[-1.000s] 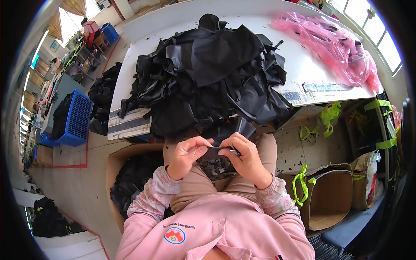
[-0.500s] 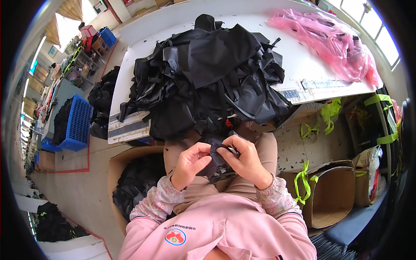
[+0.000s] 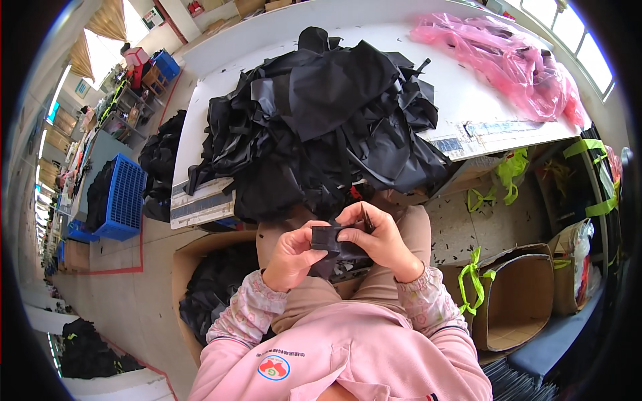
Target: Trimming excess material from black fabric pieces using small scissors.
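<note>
Over my lap, my left hand pinches the left end of a small piece of black fabric, thumb in front and fingers behind. My right hand grips the same piece by its right side with thumb and fingers. A slim dark pointed tool, perhaps thread snips, sticks up between the fingers of my right hand; most of it is hidden. The fabric's edge is folded into a short flat band between my hands, and the rest hangs down below. Just beyond lies a big heap of black fabric pieces.
The heap covers much of a white table; pink plastic sheeting lies at its far right. A cardboard box of black fabric stands at my left, an open carton at my right. Farther left is a blue crate.
My fingers have shifted along the fabric, and a flat folded band now shows between them. The dark tool in my right hand has swung from lying sideways to pointing up.
</note>
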`<state>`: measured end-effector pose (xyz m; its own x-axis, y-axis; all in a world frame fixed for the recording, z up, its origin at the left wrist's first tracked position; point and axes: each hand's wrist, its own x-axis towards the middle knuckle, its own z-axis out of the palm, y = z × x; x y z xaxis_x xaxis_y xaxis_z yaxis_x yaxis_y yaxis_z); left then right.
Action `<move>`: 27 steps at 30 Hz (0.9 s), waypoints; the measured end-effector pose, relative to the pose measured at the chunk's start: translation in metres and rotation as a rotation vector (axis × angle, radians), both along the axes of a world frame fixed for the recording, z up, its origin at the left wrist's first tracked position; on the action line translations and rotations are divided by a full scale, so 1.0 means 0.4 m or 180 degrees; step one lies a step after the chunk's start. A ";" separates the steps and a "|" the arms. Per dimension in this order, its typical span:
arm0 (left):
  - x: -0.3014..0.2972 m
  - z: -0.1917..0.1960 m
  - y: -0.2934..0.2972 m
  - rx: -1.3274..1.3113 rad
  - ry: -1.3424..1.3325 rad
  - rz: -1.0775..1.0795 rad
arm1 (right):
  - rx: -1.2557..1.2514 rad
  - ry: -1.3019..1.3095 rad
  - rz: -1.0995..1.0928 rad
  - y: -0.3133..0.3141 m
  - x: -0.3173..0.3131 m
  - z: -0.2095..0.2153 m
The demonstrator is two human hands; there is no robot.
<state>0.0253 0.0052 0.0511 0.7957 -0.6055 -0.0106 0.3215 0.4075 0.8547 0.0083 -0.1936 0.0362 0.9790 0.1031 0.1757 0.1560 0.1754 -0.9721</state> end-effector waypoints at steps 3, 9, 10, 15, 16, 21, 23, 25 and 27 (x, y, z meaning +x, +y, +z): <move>-0.010 0.025 -0.030 0.0054 -0.0095 0.0278 | 0.0279 0.0118 0.0110 0.019 -0.001 -0.013; -0.011 -0.010 -0.010 0.0512 -0.1028 0.0784 | -0.1467 -0.0360 -0.1248 0.014 -0.012 0.013; -0.011 -0.019 -0.008 0.0656 -0.1222 0.1021 | -0.1485 -0.0532 -0.1353 0.008 -0.020 0.021; -0.012 -0.046 0.001 0.0799 -0.1595 0.1419 | -0.1100 -0.0652 -0.0723 0.010 -0.069 0.017; -0.014 -0.047 0.001 0.0900 -0.1656 0.1490 | -0.0831 -0.0136 -0.0453 0.022 -0.085 0.024; -0.023 -0.047 -0.002 0.1109 -0.1767 0.1569 | -0.0503 0.0713 0.0072 0.049 -0.105 0.016; -0.024 -0.046 -0.006 0.1017 -0.1805 0.1512 | -0.0497 0.0637 0.0095 0.054 -0.100 0.012; -0.025 -0.052 -0.002 0.1024 -0.1826 0.1480 | -0.0495 0.0559 0.0118 0.057 -0.096 0.011; -0.025 -0.061 -0.001 0.1027 -0.1849 0.1450 | -0.0744 0.0276 0.0065 0.058 -0.093 0.011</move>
<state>0.0155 0.0048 0.0266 0.8959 -0.2578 0.3617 -0.3487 0.0960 0.9323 -0.0289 -0.1703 0.0406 0.9867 0.1509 0.0603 0.0691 -0.0534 -0.9962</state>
